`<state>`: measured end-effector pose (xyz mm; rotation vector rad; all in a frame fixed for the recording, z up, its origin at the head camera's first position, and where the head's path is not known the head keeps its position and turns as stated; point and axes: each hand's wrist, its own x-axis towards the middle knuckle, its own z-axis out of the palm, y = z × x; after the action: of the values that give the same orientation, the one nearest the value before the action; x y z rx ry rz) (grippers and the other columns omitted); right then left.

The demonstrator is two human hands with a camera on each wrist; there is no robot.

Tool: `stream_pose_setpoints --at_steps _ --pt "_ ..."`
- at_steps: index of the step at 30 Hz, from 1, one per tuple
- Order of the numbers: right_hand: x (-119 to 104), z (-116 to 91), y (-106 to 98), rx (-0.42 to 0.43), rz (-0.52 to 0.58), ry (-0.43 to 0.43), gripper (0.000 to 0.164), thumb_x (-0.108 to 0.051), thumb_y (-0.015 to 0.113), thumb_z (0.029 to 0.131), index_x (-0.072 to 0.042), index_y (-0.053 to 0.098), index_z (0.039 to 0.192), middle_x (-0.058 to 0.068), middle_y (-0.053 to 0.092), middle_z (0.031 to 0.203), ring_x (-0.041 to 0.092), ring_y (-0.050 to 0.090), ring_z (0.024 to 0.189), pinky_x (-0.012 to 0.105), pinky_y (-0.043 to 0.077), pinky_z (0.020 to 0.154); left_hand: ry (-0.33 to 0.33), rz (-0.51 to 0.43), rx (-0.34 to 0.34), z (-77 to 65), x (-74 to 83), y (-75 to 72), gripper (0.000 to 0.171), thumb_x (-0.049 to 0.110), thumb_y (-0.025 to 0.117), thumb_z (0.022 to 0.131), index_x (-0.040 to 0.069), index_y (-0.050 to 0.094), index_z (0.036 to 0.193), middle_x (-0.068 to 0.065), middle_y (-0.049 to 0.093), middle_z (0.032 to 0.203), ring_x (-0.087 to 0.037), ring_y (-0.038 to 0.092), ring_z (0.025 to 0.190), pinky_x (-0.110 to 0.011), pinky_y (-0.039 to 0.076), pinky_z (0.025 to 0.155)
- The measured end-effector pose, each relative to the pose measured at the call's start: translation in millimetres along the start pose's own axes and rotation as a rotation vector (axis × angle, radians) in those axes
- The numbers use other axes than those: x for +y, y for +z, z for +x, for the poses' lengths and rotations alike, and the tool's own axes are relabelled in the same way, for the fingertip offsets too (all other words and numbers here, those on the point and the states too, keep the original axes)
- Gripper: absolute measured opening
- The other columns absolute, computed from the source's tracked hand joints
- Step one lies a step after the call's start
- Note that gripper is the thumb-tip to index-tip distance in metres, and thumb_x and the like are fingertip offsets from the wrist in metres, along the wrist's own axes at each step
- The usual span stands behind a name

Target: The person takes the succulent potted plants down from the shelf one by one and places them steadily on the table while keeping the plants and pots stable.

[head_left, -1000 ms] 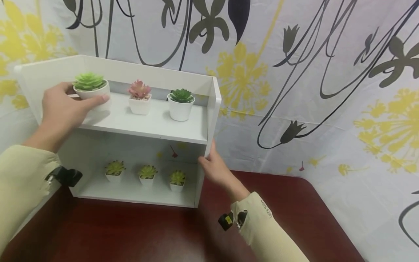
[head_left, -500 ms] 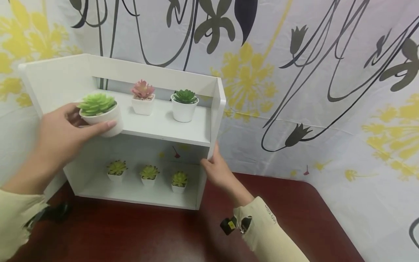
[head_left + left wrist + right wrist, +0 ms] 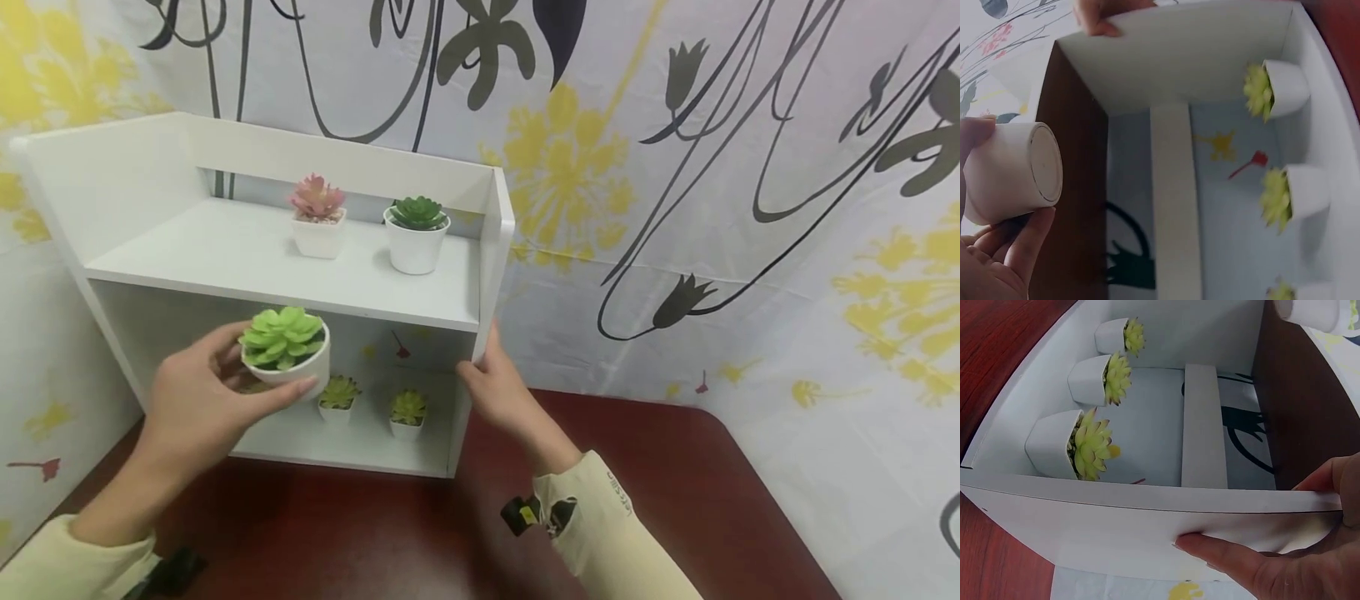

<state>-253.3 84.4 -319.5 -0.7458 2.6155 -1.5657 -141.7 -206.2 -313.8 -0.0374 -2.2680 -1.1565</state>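
Note:
My left hand (image 3: 202,400) grips a bright green succulent in a round white pot (image 3: 288,350), held up in front of the lower compartment of a white two-tier shelf (image 3: 285,293). In the left wrist view the bottom of the pot (image 3: 1046,164) faces the camera, with fingers and thumb on its sides. My right hand (image 3: 498,383) holds the edge of the shelf's right side panel; in the right wrist view the thumb lies on one face and fingers curl over the other. On the upper tier stand a pink succulent (image 3: 318,218) and a dark green succulent (image 3: 417,237).
Small yellow-green succulents in white pots stand on the lower tier, including one at the right (image 3: 407,414) and a middle one (image 3: 338,397); the left one is mostly hidden. The shelf stands on a dark red table (image 3: 615,483) against a flower-patterned cloth (image 3: 570,333).
My left hand has lifted the bright green succulent off the upper tier's left end and brought it forward, down and to the right. The right hand keeps its hold on the side panel.

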Motion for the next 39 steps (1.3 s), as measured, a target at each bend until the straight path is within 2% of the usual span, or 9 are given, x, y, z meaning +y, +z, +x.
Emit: stream_pose_setpoints --at_steps 2,5,8,9,14,17,22,30,39 --pt "-1.7 0.6 1.0 0.000 -0.001 -0.004 0.085 -0.003 0.046 0.096 -0.024 -0.003 0.163 0.019 0.029 0.163 0.034 0.033 0.149 0.054 0.034 0.119 -0.020 -0.003 -0.020 -5.6 -2.5 7.3 0.074 0.028 0.093 0.072 0.003 0.061 0.133 -0.026 0.072 0.117 0.016 0.064 0.085 -0.003 0.051 0.068" --pt "-4.1 0.7 1.6 -0.012 -0.001 -0.005 0.086 -0.004 0.045 0.097 -0.027 -0.005 0.162 0.016 0.026 0.165 0.032 0.031 0.150 0.054 0.034 0.119 -0.051 -0.010 -0.052 -13.0 -6.8 17.7 0.077 0.031 0.093 0.072 0.003 0.059 0.135 -0.026 0.072 0.119 -0.012 0.075 0.093 -0.002 0.050 0.069" --pt "-5.1 0.3 0.6 -0.028 0.003 -0.008 0.086 -0.006 0.044 0.098 -0.029 -0.008 0.162 0.015 0.023 0.166 0.033 0.030 0.151 0.056 0.034 0.119 -0.063 -0.017 -0.082 -17.5 -10.8 29.1 0.078 0.030 0.092 0.073 0.001 0.056 0.137 -0.026 0.070 0.120 -0.037 0.073 0.104 -0.005 0.052 0.075" --pt "-5.3 -0.1 -0.1 -0.028 0.005 -0.005 0.085 -0.006 0.044 0.098 -0.029 -0.008 0.162 0.016 0.024 0.165 0.033 0.030 0.151 0.056 0.035 0.118 -0.065 -0.026 -0.098 -18.2 -12.0 33.2 0.079 0.029 0.091 0.074 0.000 0.055 0.137 -0.027 0.069 0.121 -0.039 0.072 0.106 -0.009 0.055 0.078" --pt "-4.3 -1.1 -4.1 -0.014 -0.006 0.003 0.085 -0.007 0.044 0.098 -0.029 -0.007 0.162 0.017 0.029 0.163 0.032 0.034 0.148 0.056 0.036 0.118 -0.083 -0.053 -0.200 -22.2 -15.6 57.3 0.080 0.028 0.090 0.075 -0.003 0.051 0.138 -0.028 0.065 0.125 -0.041 0.070 0.110 -0.043 0.060 0.091" --pt "-3.0 -0.9 -5.2 -0.013 -0.020 0.013 0.084 -0.008 0.044 0.098 -0.028 -0.006 0.162 0.017 0.029 0.163 0.033 0.033 0.149 0.056 0.036 0.117 -0.099 -0.037 -0.265 -27.3 -15.3 72.7 0.083 0.034 0.091 0.073 -0.002 0.051 0.137 -0.027 0.065 0.126 -0.041 0.069 0.111 -0.048 0.060 0.092" --pt "-2.0 -0.7 -4.8 -0.005 -0.027 0.015 0.083 -0.008 0.045 0.098 -0.027 -0.003 0.162 0.017 0.030 0.162 0.034 0.034 0.148 0.056 0.036 0.117 -0.147 -0.073 -0.374 -37.2 -11.4 98.5 0.085 0.033 0.092 0.070 0.000 0.051 0.137 -0.022 0.066 0.126 -0.036 0.069 0.111 -0.047 0.059 0.093" --pt "-0.9 -1.4 -2.3 -0.004 0.001 -0.016 0.083 -0.004 0.045 0.096 -0.023 -0.002 0.162 0.019 0.030 0.161 0.035 0.036 0.146 0.056 0.038 0.116 -0.206 -0.162 -0.450 -56.7 -11.2 142.9 0.082 0.024 0.095 0.064 0.000 0.056 0.132 -0.013 0.069 0.118 -0.025 0.069 0.108 -0.042 0.058 0.092" --pt "-1.2 -0.7 0.1 -0.023 0.011 -0.017 0.083 -0.003 0.043 0.098 -0.024 -0.005 0.162 0.019 0.026 0.162 0.036 0.035 0.147 0.058 0.038 0.115 -0.158 -0.221 -0.551 -66.8 -24.0 179.5 0.072 0.024 0.091 0.068 0.005 0.060 0.130 -0.005 0.070 0.115 -0.018 0.067 0.105 -0.038 0.056 0.088"
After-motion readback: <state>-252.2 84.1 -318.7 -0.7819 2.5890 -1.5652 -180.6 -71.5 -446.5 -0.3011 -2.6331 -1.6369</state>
